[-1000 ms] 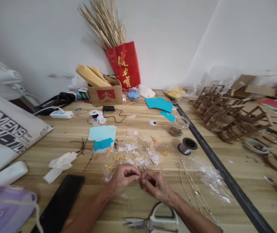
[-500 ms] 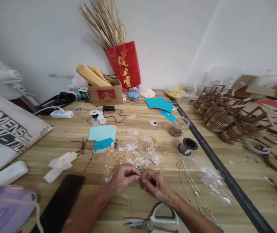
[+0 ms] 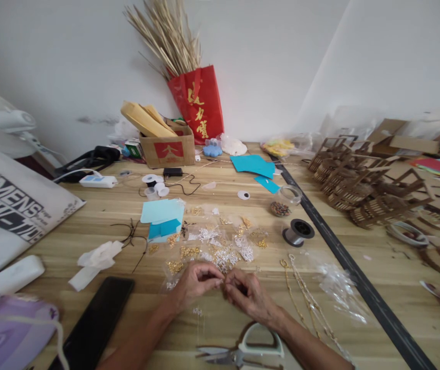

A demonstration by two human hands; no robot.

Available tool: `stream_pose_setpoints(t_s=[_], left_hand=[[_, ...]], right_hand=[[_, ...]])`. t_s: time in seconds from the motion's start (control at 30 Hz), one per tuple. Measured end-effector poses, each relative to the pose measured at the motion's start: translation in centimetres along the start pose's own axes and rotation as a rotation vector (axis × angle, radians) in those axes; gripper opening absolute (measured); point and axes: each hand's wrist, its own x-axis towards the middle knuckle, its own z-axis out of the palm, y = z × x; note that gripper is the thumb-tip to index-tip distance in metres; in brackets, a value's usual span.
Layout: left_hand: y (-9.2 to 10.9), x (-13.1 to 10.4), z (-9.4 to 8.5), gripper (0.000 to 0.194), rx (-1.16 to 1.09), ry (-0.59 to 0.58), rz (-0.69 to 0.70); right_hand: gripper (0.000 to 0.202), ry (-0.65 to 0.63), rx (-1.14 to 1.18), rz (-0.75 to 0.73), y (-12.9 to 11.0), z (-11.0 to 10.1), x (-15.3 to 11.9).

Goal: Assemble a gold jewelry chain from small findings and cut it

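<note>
My left hand point(image 3: 197, 283) and my right hand point(image 3: 247, 292) meet fingertip to fingertip over the near side of the table, both pinched closed. Whatever sits between their tips is too small to make out. Just beyond them lie small bags of silver beads point(image 3: 225, 258) and gold beads point(image 3: 175, 266). Below the hands, a thin clear line with a few silver beads point(image 3: 197, 311) rests on the table. Pale-handled scissors point(image 3: 243, 352) lie near my right forearm. Gold and silver chains point(image 3: 308, 298) stretch out to the right of that forearm.
Right of the bead bags stand a wire spool point(image 3: 299, 233) and a glass jar of coloured beads point(image 3: 280, 207). A black phone point(image 3: 94, 318) and purple container point(image 3: 12, 329) are on the left. Brown wooden baskets point(image 3: 369, 185) crowd the right. Blue sheets point(image 3: 161, 218) lie farther back.
</note>
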Motion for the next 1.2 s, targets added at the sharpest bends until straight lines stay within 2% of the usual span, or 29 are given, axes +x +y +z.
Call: stream_pose_setpoints(t_s=[0.43,0.93,1.2], left_hand=[[-0.40,-0.01,-0.03,0.017,-0.015,-0.002,-0.004],[-0.17,-0.11,0.25,0.020,-0.103,-0.010,-0.098],[-0.25,-0.08,0.14,0.023,-0.077,-0.035,-0.062]], right_hand=[[0.029,0.008,-0.011,-0.010,0.41,-0.01,-0.08],[0.025,-0.004,0.006,0.005,0.51,0.05,-0.09],[0.020,-0.001,0.000,0.020,0.70,-0.01,0.01]])
